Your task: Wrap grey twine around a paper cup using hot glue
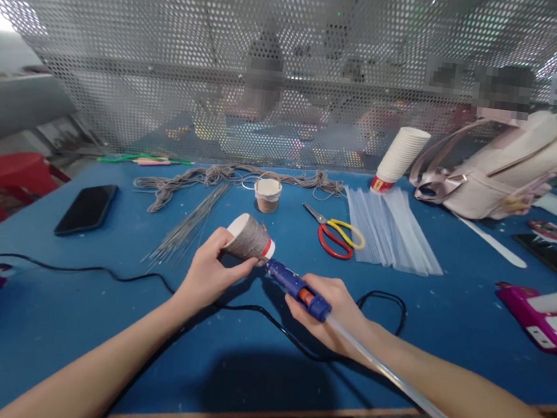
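- So the white paper cup wrapped in grey cord (249, 238) is mid-frame, tipped over above the blue bench (109, 324); most of its side looks covered.
- The red-and-white strip (267, 248) at its narrow end is bare, so I'd say mostly done, that bit left.
- Left hand (208, 271) has the cup pinched, thumb underneath, forearm angling in from lower left.
- Right hand (332, 306) is wrapped round a blue plastic glue gun (288, 280), nozzle at the narrow end (can't tell if touching), forearm from lower right.
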The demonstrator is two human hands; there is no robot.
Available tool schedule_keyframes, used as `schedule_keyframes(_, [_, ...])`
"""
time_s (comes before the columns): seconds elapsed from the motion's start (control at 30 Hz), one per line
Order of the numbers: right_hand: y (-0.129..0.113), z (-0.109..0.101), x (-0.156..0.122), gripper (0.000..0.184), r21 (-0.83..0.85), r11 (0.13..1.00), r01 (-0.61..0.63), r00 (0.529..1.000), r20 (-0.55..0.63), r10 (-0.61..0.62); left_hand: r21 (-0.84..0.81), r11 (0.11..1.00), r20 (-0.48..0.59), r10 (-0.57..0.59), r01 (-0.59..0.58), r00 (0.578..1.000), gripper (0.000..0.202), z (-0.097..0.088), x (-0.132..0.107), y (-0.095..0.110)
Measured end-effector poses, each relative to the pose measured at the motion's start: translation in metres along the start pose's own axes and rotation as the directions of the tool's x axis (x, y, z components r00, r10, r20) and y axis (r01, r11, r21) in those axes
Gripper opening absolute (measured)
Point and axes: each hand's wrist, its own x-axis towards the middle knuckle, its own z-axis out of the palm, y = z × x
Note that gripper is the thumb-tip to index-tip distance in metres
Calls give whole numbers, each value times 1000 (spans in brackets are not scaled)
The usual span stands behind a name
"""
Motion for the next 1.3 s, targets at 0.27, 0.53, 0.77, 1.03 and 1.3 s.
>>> schedule_keyframes(0.27, [3, -2, -1, 20, -11, 1000, -9, 1000, 17, 9, 26, 1000, 16, 5, -5, 1000, 26, 0, 0, -1])
schedule_keyframes(0.53, [4, -2, 0, 24, -12, 1000, 2, 1000, -12, -2, 16, 999, 34, 28, -28, 999, 23, -2, 2, 1])
schedule_keyframes(0.77, [2, -4, 0, 25, -5, 1000, 12, 1000, 15, -12, -2, 1000, 52, 29, -29, 998, 26, -3, 2, 0])
schedule_keyframes(1.03, [-1, -7, 3, 22, 29, 1000, 10, 1000, -8, -10, 1, 1000, 64, 12, -12, 998, 23, -4, 2, -1])
schedule_keyframes(1.3, [5, -3, -2, 21, -4, 999, 43, 999, 14, -43, -11, 1000, 74, 17, -16, 997, 27, -3, 3, -1])
